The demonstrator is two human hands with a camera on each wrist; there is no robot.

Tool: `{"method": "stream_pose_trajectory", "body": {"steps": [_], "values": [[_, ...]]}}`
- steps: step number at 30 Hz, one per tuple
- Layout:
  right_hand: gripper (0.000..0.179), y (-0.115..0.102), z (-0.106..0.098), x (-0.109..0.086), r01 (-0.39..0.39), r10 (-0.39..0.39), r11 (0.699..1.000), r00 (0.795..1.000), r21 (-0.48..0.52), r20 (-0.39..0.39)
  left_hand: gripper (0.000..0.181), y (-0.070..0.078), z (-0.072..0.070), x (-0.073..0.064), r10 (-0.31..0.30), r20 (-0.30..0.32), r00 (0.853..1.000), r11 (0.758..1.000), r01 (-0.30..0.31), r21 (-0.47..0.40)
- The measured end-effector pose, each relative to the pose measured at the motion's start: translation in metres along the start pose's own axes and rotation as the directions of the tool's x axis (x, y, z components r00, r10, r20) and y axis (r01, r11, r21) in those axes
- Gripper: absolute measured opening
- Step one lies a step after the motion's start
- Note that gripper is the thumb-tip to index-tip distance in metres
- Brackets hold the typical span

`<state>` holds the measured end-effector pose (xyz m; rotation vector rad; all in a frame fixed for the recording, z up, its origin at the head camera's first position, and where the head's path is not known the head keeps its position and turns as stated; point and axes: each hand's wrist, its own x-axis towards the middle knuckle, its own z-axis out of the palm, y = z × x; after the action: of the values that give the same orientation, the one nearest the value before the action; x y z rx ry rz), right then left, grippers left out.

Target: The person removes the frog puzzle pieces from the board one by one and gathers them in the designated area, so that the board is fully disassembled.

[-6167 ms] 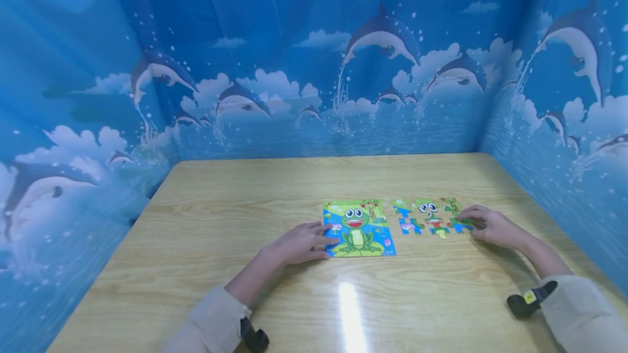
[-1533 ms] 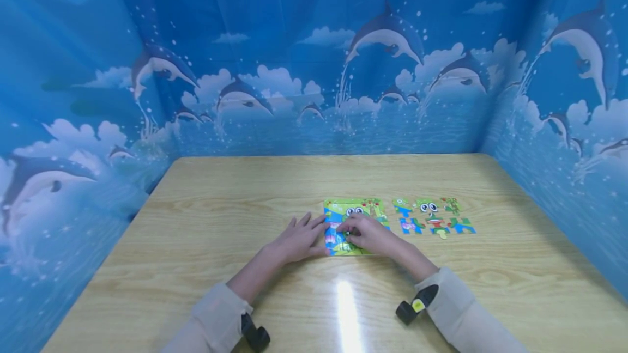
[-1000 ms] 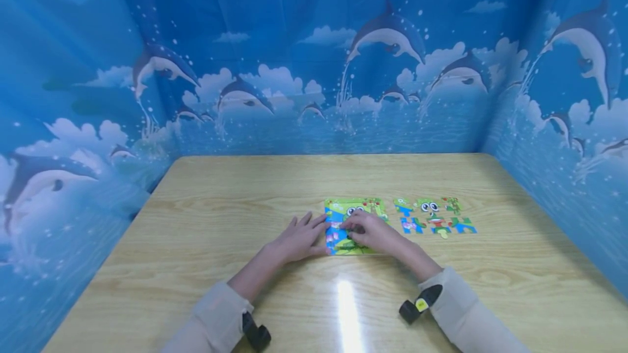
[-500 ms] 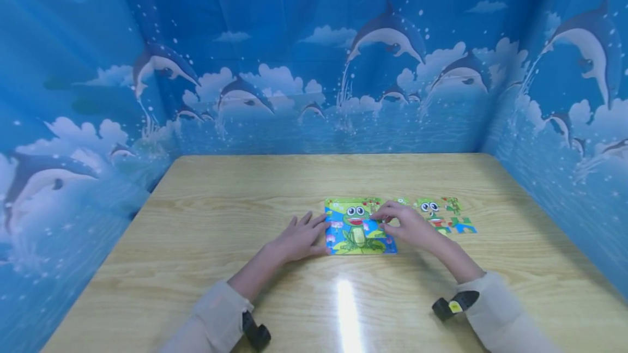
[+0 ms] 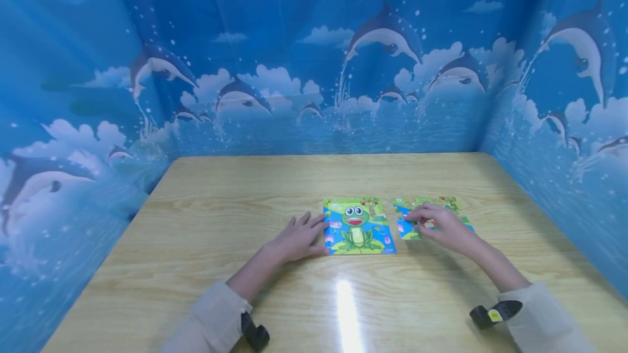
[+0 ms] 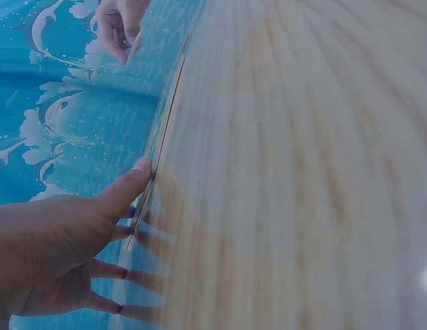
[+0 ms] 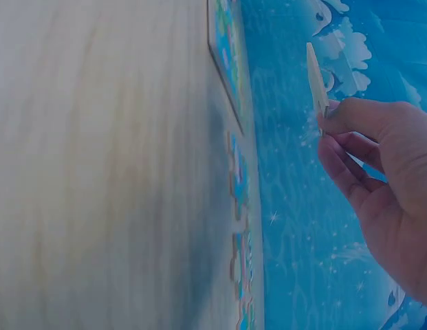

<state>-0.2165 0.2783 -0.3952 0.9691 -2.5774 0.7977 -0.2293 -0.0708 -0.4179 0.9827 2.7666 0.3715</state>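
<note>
A square frog puzzle board [image 5: 358, 227] lies flat on the table. My left hand [image 5: 299, 241] rests at its left edge, fingers spread; in the left wrist view the thumb [image 6: 130, 185] touches the board's side. To the right, my right hand [image 5: 446, 227] pinches a puzzle piece [image 5: 408, 230] between thumb and fingers. Blue with a pink flower and some green shows on that piece. From the right wrist view, the held piece [image 7: 315, 79] appears edge-on, above the table. Behind and under this hand lie loose frog puzzle pieces [image 5: 450, 203], partly hidden.
The wooden table [image 5: 235, 195] carries the board and the pieces right of centre. Blue dolphin-print curtains [image 5: 294, 70] stand along the back and both sides. A light reflection shines on the near tabletop.
My right hand went from the loose pieces onto the board, then lifted a puzzle piece off it and carried it right, over the loose pieces. My left hand has barely moved.
</note>
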Motion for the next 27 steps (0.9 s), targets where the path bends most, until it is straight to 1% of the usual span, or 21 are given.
{"method": "stream_pose_trajectory", "body": {"steps": [5, 11, 14, 17, 23, 27], "values": [[0.028, 0.008, -0.002, -0.011, 0.038, -0.038, 0.999, 0.999, 0.004, 0.0, 0.072, 0.001, 0.001, 0.0, -0.013, 0.005, 1.0, 1.0, 0.013, -0.004], [0.027, 0.015, -0.001, -0.019, 0.053, -0.053, 0.999, 0.998, -0.006, 0.022, 0.072, 0.001, 0.001, 0.001, -0.018, 0.002, 1.0, 1.0, 0.018, -0.001], [0.027, 0.017, 0.001, -0.022, 0.041, -0.042, 0.999, 0.998, 0.017, 0.051, 0.072, 0.001, 0.001, 0.0, -0.018, 0.001, 1.0, 1.0, 0.018, -0.004], [0.026, 0.019, 0.002, -0.024, 0.012, -0.017, 0.999, 0.995, 0.05, 0.096, 0.072, 0.002, 0.0, 0.0, -0.026, 0.006, 1.0, 1.0, 0.026, -0.004], [0.022, 0.024, 0.005, -0.027, -0.047, 0.029, 0.994, 0.984, 0.1, 0.177, 0.073, 0.003, 0.0, 0.001, -0.064, 0.031, 0.997, 0.998, 0.064, -0.001], [0.021, 0.025, 0.005, -0.028, -0.071, 0.047, 0.992, 0.976, 0.107, 0.215, 0.073, 0.003, 0.001, 0.002, -0.072, 0.033, 0.997, 0.997, 0.072, 0.0]]}}
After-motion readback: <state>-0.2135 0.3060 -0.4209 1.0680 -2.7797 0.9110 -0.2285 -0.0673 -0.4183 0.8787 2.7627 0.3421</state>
